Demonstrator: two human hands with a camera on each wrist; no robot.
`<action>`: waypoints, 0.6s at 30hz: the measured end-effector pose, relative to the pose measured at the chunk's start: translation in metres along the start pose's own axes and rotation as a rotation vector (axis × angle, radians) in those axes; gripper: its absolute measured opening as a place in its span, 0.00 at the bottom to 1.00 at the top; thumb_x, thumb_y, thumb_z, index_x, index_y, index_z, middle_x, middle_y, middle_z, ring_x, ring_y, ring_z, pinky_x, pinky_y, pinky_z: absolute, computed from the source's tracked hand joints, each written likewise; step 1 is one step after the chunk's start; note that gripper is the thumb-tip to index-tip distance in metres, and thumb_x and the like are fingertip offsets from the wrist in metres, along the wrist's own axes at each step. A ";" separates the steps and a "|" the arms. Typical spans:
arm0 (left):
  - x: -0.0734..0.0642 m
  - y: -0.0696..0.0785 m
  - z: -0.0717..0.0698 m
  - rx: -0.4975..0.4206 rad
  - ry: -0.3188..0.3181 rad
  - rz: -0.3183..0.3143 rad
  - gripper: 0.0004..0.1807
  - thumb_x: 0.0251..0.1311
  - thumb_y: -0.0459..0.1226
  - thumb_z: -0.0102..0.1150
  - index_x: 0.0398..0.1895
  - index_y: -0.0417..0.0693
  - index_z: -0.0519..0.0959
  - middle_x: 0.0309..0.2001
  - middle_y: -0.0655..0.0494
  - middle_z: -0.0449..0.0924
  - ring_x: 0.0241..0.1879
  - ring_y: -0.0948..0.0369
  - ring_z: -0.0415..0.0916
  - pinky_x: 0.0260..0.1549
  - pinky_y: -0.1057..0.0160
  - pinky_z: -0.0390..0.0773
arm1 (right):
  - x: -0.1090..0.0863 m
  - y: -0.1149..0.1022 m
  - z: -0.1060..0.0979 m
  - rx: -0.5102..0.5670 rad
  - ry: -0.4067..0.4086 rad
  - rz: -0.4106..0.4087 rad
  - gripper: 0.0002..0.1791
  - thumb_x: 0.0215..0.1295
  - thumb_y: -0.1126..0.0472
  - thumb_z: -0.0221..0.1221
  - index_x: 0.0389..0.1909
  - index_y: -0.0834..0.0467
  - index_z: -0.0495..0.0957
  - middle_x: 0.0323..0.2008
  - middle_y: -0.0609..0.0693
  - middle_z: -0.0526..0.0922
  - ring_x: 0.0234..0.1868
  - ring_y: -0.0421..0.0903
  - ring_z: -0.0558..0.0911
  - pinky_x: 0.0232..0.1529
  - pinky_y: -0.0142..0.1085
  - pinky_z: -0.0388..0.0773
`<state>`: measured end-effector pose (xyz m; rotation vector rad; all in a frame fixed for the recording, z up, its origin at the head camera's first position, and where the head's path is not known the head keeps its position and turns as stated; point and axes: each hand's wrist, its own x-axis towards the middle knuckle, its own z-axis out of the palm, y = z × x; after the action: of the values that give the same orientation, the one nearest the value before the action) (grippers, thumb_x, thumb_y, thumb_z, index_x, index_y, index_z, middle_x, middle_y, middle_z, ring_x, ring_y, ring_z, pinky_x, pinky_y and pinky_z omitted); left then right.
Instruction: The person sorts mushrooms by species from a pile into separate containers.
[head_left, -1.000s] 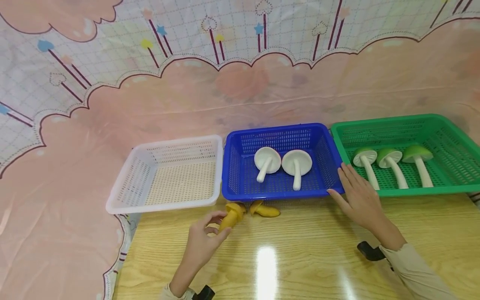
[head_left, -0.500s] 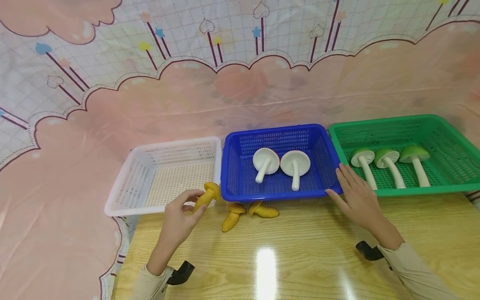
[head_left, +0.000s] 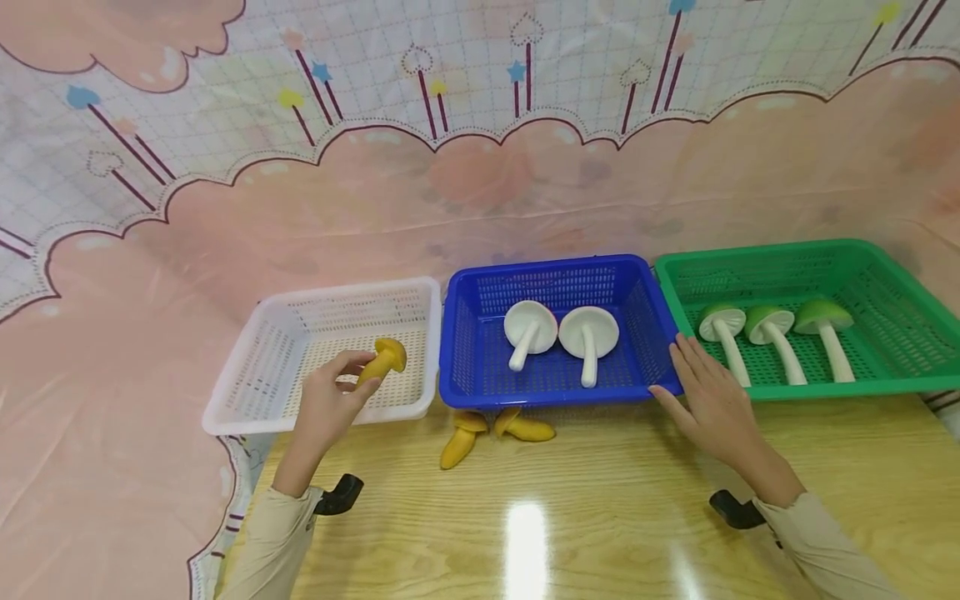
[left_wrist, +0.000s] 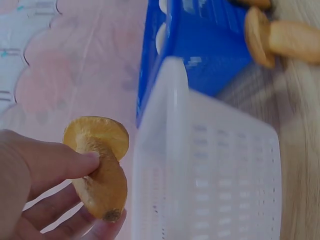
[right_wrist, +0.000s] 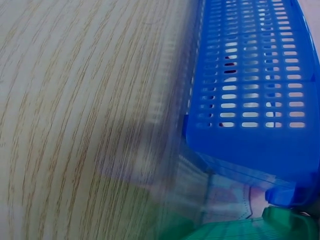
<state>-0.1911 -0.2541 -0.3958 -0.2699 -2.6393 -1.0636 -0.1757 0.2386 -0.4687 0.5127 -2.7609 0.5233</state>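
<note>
A yellow-brown mushroom (head_left: 383,358) is pinched by its stem between the thumb and fingers of my left hand (head_left: 327,400), over the white basket (head_left: 247,350). In the left wrist view the same mushroom (left_wrist: 102,170) shows its cap up, beside the basket's rim. My right hand (head_left: 712,408) rests with straight fingers on the near right corner of the blue basket (head_left: 555,398); the right wrist view shows that basket's wall (right_wrist: 250,135) but not the hand. Two more yellow mushrooms (head_left: 459,446) lie on the table just in front of the blue basket.
Two white-stemmed mushrooms (head_left: 589,337) lie in the blue basket. At the right, the green basket (head_left: 900,383) holds three green-capped mushrooms (head_left: 828,329). The three baskets stand in a row on the wooden table (head_left: 600,500), before a patterned cloth (head_left: 525,192).
My left hand has lifted one yellow mushroom from the table and carried it left and away from me, over the white basket. My right hand has stayed at the blue basket's corner.
</note>
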 end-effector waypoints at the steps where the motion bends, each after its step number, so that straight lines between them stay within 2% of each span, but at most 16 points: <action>1: 0.002 -0.003 0.000 0.006 -0.010 -0.007 0.17 0.51 0.27 0.68 0.46 0.38 0.80 0.43 0.43 0.82 0.40 0.51 0.80 0.32 0.61 0.82 | 0.000 0.000 0.000 -0.002 0.003 0.000 0.39 0.70 0.45 0.50 0.69 0.71 0.55 0.70 0.65 0.53 0.71 0.60 0.51 0.68 0.54 0.50; 7: 0.012 -0.024 0.006 0.041 -0.073 -0.026 0.17 0.52 0.27 0.66 0.46 0.37 0.79 0.43 0.41 0.81 0.40 0.48 0.79 0.34 0.54 0.82 | 0.000 -0.001 -0.001 -0.007 -0.005 0.014 0.40 0.69 0.44 0.51 0.69 0.70 0.56 0.70 0.65 0.53 0.71 0.59 0.51 0.65 0.57 0.54; 12: 0.017 -0.040 0.009 0.077 -0.111 -0.051 0.17 0.52 0.25 0.65 0.46 0.35 0.78 0.43 0.39 0.80 0.41 0.46 0.78 0.34 0.53 0.82 | 0.000 -0.004 -0.001 0.000 -0.002 0.000 0.39 0.69 0.44 0.50 0.69 0.70 0.56 0.70 0.65 0.54 0.71 0.59 0.52 0.65 0.57 0.54; 18: 0.023 -0.051 0.013 0.079 -0.167 -0.070 0.17 0.51 0.25 0.65 0.47 0.35 0.77 0.43 0.37 0.80 0.42 0.44 0.78 0.36 0.52 0.82 | 0.000 -0.003 0.000 -0.006 0.023 -0.001 0.39 0.69 0.44 0.51 0.68 0.70 0.57 0.70 0.65 0.55 0.71 0.59 0.53 0.65 0.56 0.55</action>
<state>-0.2292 -0.2800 -0.4305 -0.2616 -2.8511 -0.9949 -0.1744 0.2363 -0.4678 0.5039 -2.7395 0.5176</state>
